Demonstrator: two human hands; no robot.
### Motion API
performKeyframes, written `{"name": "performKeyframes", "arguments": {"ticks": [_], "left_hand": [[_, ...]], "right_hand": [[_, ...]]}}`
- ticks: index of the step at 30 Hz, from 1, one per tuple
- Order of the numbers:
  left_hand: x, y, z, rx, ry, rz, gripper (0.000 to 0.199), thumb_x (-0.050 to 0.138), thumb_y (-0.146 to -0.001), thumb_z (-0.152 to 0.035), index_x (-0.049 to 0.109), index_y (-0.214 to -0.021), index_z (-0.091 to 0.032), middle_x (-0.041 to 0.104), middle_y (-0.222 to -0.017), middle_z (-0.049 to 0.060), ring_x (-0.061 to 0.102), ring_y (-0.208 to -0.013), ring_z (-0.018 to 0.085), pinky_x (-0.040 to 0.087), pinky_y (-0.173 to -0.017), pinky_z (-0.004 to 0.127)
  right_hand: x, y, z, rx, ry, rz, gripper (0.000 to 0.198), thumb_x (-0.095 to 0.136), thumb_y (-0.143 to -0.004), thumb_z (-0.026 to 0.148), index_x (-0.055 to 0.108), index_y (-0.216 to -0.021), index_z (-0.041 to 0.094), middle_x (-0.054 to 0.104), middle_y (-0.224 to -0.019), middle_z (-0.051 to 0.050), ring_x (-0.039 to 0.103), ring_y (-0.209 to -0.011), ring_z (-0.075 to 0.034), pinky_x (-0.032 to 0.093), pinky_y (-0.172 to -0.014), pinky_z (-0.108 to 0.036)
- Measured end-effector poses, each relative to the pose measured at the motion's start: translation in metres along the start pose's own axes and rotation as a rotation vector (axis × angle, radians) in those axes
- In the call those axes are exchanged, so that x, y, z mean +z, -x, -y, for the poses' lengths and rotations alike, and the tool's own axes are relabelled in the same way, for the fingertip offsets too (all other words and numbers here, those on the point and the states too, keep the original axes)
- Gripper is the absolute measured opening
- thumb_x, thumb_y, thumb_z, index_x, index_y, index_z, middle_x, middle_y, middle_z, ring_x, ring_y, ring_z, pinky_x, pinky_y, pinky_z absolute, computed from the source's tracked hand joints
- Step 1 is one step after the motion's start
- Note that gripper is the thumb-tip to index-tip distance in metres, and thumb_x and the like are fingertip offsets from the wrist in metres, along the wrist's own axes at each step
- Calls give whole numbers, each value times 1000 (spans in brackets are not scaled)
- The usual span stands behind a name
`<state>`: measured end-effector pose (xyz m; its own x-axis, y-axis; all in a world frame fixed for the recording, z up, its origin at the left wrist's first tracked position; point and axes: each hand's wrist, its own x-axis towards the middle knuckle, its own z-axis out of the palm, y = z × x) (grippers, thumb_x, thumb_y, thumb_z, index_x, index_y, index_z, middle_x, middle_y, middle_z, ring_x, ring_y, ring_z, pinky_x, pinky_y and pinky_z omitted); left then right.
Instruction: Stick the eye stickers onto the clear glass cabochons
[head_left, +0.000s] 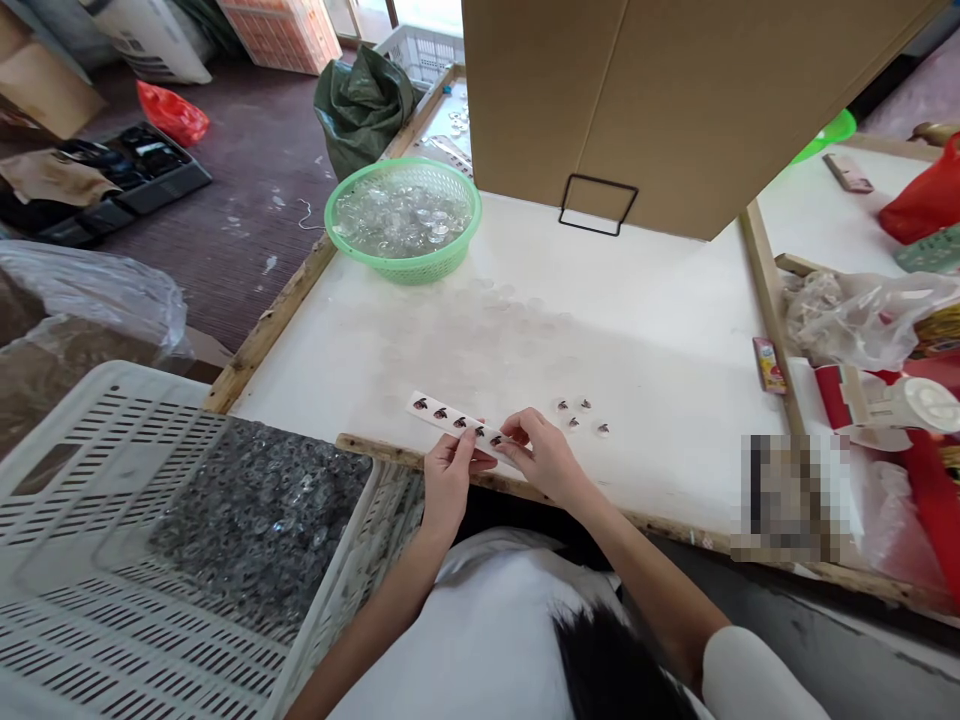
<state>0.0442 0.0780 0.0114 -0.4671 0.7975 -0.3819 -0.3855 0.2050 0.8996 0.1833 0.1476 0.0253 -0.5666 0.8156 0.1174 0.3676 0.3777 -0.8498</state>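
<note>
A white sticker strip (pixel 430 409) printed with a row of dark eye pictures lies slantwise between my hands, over the table's front edge. My left hand (pixel 450 470) pinches it from below with thumb and fingers. At the strip's right end, my right hand (pixel 541 455) has its fingers closed on the strip; whether a single sticker is between the fingertips I cannot make out. To the right of my hands, several small clear discs with eye pictures (pixel 574 423) rest on the white tabletop (pixel 660 400). Faint clear discs (pixel 495 300) are spread over the middle of the table.
A green basket (pixel 420 268) full of clear plastic pieces stands at the back left. A tall cardboard box (pixel 600 100) blocks the back, with a black wire frame (pixel 598 205) at its base. A white crate (pixel 150 400) holding many clear pieces sits below left. Wooden rails (pixel 262 325) edge the table.
</note>
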Motion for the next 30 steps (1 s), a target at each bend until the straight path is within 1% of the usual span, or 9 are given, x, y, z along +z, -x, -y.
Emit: {"name": "performKeyframes", "arguments": {"ticks": [3,7,10,14,16,18,20,24,30], "left_hand": [[0,-1,-1,-3,9,13,32,71,-76,-45,69,-83,-14,70,-69,3,68,-60,17,58,-58,28],[0,-5,-5,-34,28,10,30,74,-74,-43,68,-78,-14,69,-64,2,66,-55,15,58,-57,27],[-1,-10,-7,-70,70,-29,32,78,-68,-43,66,-76,-14,66,-60,0,64,-52,14,57,-54,26],[-3,-16,-9,-66,95,-65,35,82,-62,-44,64,-71,-14,65,-57,-1,63,-51,13,58,-53,25],[-2,-17,-9,-62,106,-62,35,82,-61,-43,64,-71,-15,65,-58,-1,63,-52,13,58,-53,25],[0,-16,-9,-66,110,-50,35,82,-62,-43,65,-73,-15,66,-61,-1,64,-53,13,58,-54,25],[1,-15,-8,-71,111,-42,35,82,-63,-42,65,-75,-14,67,-63,-1,64,-54,12,58,-54,25],[1,-12,-7,-73,125,-46,35,82,-64,-42,65,-77,-14,67,-64,-1,63,-54,12,58,-54,25],[0,-13,-6,-70,114,-36,34,82,-64,-41,66,-77,-14,66,-63,-1,63,-54,12,58,-54,25]], "right_hand": [[-1,-1,-1,24,-27,-12,3,59,-88,21,59,-91,22,60,-88,-3,58,-73,-14,49,-66,-26],[-1,-1,7,-99,43,-55,16,47,-92,16,61,-86,22,59,-90,-6,57,-81,-17,49,-72,-29],[-8,-10,2,-114,-54,-142,15,48,-92,20,59,-82,22,59,-88,-6,57,-82,-17,49,-73,-30],[-45,-38,-42,180,-173,-425,14,58,-85,34,56,-79,21,60,-74,-2,54,-66,-15,47,-63,-29],[-69,-50,-70,375,-164,-482,18,58,-81,39,57,-79,21,60,-69,-1,51,-62,-14,43,-58,-27],[-87,-58,-92,512,-141,-448,19,58,-78,39,58,-77,20,60,-67,0,52,-60,-14,42,-56,-27],[-95,-63,-104,569,-127,-383,18,59,-75,38,58,-74,20,60,-64,1,52,-59,-13,41,-55,-26],[-94,-68,-107,584,-95,-297,14,60,-72,33,60,-71,19,61,-64,1,52,-57,-13,41,-55,-26],[-87,-72,-104,605,55,-295,6,59,-73,26,60,-71,20,64,-72,-1,54,-65,-15,38,-58,-27]]}}
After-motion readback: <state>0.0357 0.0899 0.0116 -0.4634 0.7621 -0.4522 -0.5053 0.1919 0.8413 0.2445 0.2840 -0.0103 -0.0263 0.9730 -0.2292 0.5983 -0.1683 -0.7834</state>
